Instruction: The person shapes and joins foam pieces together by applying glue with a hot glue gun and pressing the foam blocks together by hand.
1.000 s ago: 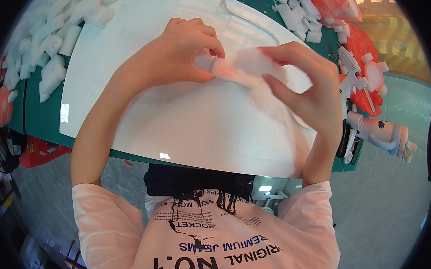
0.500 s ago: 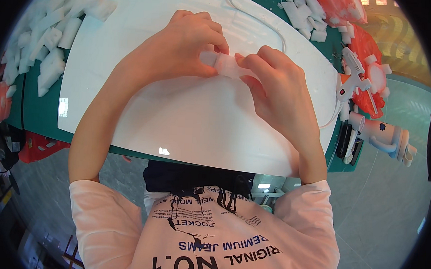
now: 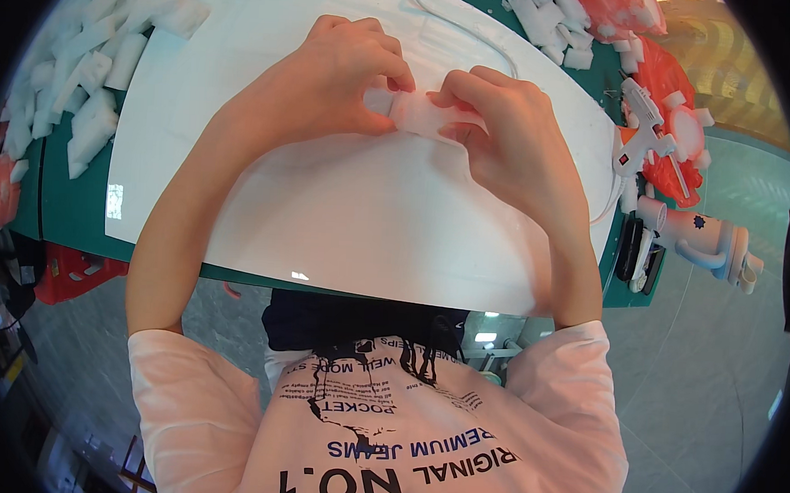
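Note:
Over the white board (image 3: 352,218), both my hands are on a small white foam piece (image 3: 413,112) that looks rolled. My left hand (image 3: 336,81) pinches its left part, thumb below and index finger above. From the right, my right hand (image 3: 510,124) has its fingertips on the upper side and its thumb by the lower edge. A pale flap of the foam reaches between that thumb and index finger. The parts under my fingertips are hidden.
Loose white foam pieces (image 3: 92,123) are heaped at the left on the green table, and more foam blocks (image 3: 554,24) lie at the far right. A white glue gun (image 3: 644,130) rests near a red plastic bag (image 3: 667,69). A pale bottle (image 3: 704,238) is at the right edge.
My right thumb and index finger have parted slightly, and more of the foam shows between my hands. My left hand keeps its pinch, and the view has shifted a little.

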Demonstrator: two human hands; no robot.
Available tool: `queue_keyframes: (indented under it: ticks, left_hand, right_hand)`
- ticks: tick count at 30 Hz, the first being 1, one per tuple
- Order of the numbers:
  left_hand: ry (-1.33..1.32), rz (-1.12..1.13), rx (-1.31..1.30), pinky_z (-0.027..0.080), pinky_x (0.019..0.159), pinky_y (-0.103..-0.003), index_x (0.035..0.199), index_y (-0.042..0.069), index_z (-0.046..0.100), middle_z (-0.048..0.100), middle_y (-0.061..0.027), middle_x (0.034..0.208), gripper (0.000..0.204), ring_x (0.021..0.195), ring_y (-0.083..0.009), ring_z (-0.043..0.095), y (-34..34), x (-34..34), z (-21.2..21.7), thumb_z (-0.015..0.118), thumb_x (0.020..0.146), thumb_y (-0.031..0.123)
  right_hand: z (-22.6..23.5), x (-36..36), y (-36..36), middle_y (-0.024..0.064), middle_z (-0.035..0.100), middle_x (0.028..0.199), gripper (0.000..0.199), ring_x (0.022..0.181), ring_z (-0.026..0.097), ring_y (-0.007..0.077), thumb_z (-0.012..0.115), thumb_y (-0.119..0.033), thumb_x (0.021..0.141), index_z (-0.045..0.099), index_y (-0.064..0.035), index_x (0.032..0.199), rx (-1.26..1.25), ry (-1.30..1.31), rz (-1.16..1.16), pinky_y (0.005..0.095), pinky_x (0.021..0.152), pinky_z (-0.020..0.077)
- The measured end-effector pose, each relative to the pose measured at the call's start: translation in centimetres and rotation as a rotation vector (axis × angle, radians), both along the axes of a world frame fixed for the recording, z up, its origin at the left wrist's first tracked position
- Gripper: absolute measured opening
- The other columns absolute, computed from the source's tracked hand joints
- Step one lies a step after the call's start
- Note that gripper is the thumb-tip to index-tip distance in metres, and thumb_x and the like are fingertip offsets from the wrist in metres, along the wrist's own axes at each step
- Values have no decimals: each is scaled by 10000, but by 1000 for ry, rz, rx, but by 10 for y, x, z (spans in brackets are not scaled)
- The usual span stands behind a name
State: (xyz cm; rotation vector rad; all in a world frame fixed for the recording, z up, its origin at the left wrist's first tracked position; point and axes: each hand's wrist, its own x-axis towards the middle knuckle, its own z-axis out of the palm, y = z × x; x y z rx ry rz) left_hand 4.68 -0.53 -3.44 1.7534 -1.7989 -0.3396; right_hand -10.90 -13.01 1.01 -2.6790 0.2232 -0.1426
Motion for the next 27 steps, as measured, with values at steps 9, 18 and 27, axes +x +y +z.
queue_keyframes:
  ticks: [9, 18, 27]
  left_hand:
    - [-46, 14, -81, 307, 963, -331, 770, 47, 644, 596, -29, 871, 172, 937, -192, 516, 2, -2, 1, 728, 620, 60]
    - [44, 22, 11, 301, 964, -336, 800, 49, 623, 583, -38, 854, 191, 922, -193, 512, 2, -2, -2, 716, 634, 70]
    - [5, 10, -15, 300, 950, -332, 775, 40, 591, 569, -47, 847, 188, 906, -201, 503, 2, -2, -1, 718, 640, 68]
  right_hand:
    - [1, 2, 0, 137, 559, 730, 237, 687, 572, 300, 612, 61, 644, 585, -13, 867, -273, -41, 54, 355, 617, 468]
    - [-6, -10, -2, 128, 586, 834, 227, 755, 586, 306, 594, 52, 718, 574, -23, 932, 138, -194, -19, 342, 632, 474]
    - [4, 4, 15, 101, 514, 755, 296, 770, 539, 257, 606, 75, 581, 542, -24, 852, -399, -18, 100, 357, 668, 458]
